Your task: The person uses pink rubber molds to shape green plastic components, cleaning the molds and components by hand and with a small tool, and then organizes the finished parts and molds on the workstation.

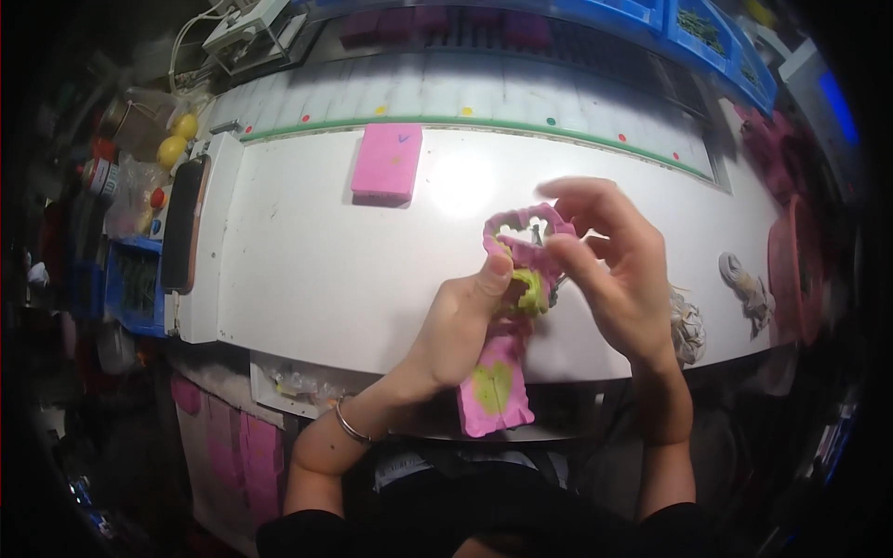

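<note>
In the head view my left hand [460, 330] is closed on a pink, flexible mold [495, 385], whose lower flap hangs below it with a yellow-green heart-shaped patch. My right hand [614, 270] has its thumb on the mold’s upper ring-like pink part [507, 219], which has an irregular opening, with the fingers curled behind it. A crumpled yellow-green portion [528, 291] shows between my hands, partly hidden by my left thumb. A separate pink rectangular block [386, 161] lies on the white worktop [298, 260] beyond my hands.
A phone [184, 223] stands along the left edge beside a blue crate [135, 284] and yellow balls [172, 149]. Crumpled gloves [744, 288] and a red bowl [800, 270] are at right. A slotted panel with a green rail [493, 121] and blue trays [716, 42] line the back.
</note>
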Motion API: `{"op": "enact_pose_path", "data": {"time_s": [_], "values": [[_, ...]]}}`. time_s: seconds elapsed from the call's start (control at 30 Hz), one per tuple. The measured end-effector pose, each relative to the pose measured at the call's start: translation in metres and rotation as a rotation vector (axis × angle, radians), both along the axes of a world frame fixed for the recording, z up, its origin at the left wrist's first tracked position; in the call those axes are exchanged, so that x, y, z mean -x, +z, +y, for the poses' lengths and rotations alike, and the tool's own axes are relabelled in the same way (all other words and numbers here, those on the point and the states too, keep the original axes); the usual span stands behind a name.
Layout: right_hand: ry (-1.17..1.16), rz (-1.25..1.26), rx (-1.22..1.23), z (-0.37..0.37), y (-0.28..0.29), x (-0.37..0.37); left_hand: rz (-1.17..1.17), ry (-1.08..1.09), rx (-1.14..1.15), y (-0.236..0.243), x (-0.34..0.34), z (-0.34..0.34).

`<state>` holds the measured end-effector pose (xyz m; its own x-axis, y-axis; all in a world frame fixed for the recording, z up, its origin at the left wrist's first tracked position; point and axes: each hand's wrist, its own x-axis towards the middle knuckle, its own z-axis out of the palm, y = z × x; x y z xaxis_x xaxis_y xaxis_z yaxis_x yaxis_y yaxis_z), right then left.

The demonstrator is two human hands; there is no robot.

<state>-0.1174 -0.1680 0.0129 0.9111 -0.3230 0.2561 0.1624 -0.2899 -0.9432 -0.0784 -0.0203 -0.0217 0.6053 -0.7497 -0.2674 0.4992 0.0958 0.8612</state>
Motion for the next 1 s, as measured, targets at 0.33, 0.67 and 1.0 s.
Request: {"op": "enact_pose_path", "data": {"time_s": [0.33, 0.67, 1.0], "values": [[-0.011, 0.295, -0.308, -0.026, 0.002, -0.014, -0.046, -0.252, 0.191, 0.036, 0.017, 0.014], [-0.161, 0.299, 0.670, -0.028, -0.018, 0.057, 0.074, 0.046, 0.177, 0.020, 0.001, 0.005], [-0.067, -0.005, 0.925, -0.035, 0.011, 0.071, 0.079, 0.091, 0.051, 0.001, -0.009, -0.026]]}}
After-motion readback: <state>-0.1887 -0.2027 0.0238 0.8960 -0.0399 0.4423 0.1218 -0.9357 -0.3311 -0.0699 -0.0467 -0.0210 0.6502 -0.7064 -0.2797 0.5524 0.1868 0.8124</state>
